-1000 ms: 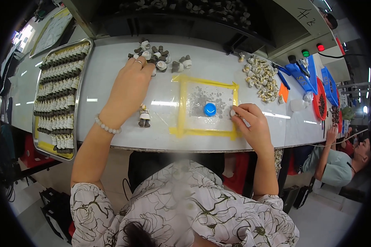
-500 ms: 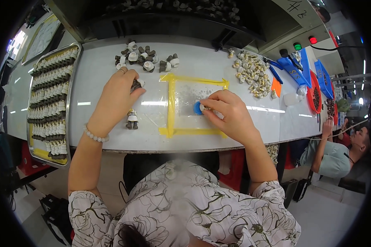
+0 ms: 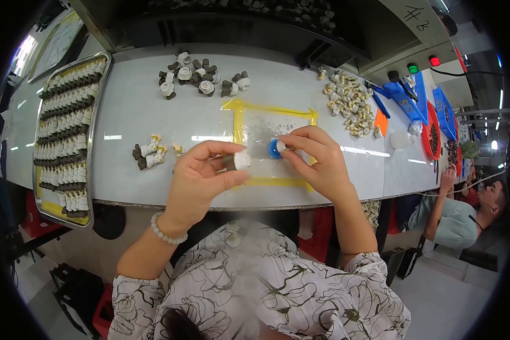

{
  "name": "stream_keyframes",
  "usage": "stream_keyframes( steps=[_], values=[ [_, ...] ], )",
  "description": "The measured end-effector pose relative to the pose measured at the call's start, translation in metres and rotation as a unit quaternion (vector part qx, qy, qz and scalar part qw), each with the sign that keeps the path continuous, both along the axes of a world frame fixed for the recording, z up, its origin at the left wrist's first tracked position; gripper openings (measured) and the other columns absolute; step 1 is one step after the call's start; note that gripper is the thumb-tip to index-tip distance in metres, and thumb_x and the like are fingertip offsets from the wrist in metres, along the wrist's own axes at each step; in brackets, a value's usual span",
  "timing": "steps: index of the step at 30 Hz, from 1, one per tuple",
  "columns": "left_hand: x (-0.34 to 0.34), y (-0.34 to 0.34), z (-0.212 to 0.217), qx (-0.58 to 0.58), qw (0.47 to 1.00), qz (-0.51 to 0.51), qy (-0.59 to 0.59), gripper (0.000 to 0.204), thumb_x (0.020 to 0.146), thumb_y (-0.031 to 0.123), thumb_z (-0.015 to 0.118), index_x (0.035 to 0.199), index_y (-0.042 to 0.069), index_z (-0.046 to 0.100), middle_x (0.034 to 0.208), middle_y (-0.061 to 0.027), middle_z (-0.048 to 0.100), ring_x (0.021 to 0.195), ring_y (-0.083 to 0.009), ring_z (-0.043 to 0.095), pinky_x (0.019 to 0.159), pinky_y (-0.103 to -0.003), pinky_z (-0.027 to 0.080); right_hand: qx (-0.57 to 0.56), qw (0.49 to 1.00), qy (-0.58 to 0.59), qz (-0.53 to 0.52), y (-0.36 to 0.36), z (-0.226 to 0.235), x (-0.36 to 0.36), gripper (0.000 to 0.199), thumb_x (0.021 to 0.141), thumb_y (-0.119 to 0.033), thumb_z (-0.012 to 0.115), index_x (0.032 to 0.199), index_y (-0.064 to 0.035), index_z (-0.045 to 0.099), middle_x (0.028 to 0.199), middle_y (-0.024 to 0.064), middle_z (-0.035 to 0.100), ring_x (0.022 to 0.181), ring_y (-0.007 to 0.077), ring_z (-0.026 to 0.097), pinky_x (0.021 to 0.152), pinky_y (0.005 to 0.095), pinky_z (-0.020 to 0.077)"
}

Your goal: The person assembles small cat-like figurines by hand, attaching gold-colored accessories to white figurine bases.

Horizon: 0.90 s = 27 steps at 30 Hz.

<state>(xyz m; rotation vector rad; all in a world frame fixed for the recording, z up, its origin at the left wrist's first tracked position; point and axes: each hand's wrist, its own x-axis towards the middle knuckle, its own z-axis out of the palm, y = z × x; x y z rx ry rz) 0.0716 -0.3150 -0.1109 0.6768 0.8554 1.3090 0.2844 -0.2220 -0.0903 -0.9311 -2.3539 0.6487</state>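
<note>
I see the white worktable (image 3: 130,113), a metal tray (image 3: 93,139) of rowed figurines along its left, and a yellow tape frame (image 3: 238,122) near the middle. The left hand (image 3: 195,184) pinches a white-and-grey figurine body (image 3: 242,161) over the frame's left side. The right hand's (image 3: 317,158) closed fingertips grip a small whitish piece (image 3: 281,146) at the blue cap (image 3: 273,150); whether they touch, I can't tell.

Grey-white piece (image 3: 240,161) held left of blue cap (image 3: 273,149); small pale piece (image 3: 281,147) at its rim.
</note>
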Motion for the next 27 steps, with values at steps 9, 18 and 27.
stream_keyframes(
  steps=[9, 18, 27],
  values=[
    [0.029, -0.004, -0.013, -0.029, 0.998, -0.023, -0.046, 0.038, 0.077, -0.01, 0.065, 0.114, -0.005, 0.056, 0.102, -0.0095, 0.063, 0.09, -0.0133, 0.061, 0.082, -0.026, 0.052, -0.148, 0.98, 0.132, 0.007, -0.01, 0.002, 0.006, 0.024, 0.073, -0.002, 0.068, 0.098, -0.0013, 0.067, 0.087, 0.0093, 0.063, 0.079, 0.0194, 0.061, 0.072, 0.0293, 0.0477],
    [0.031, -0.006, -0.019, 0.014, 0.999, 0.026, -0.015, 0.037, 0.077, -0.01, 0.065, 0.114, -0.006, 0.056, 0.103, -0.0117, 0.063, 0.09, -0.0137, 0.062, 0.08, -0.025, 0.053, -0.222, 0.964, 0.141, 0.029, -0.022, 0.01, -0.002, 0.026, 0.073, -0.002, 0.07, 0.099, -0.0009, 0.067, 0.088, 0.0093, 0.064, 0.079, 0.0184, 0.06, 0.072, 0.0285, 0.0472],
    [0.034, -0.011, -0.024, 0.043, 0.998, 0.025, 0.04, 0.034, 0.078, -0.011, 0.064, 0.111, -0.005, 0.06, 0.095, -0.008, 0.063, 0.084, -0.0111, 0.061, 0.077, -0.023, 0.053, -0.254, 0.96, 0.117, 0.017, -0.027, 0.007, -0.004, 0.025, 0.074, -0.002, 0.072, 0.098, -0.0007, 0.069, 0.089, 0.0087, 0.065, 0.081, 0.0152, 0.059, 0.069, 0.025, 0.0456]
  ],
)
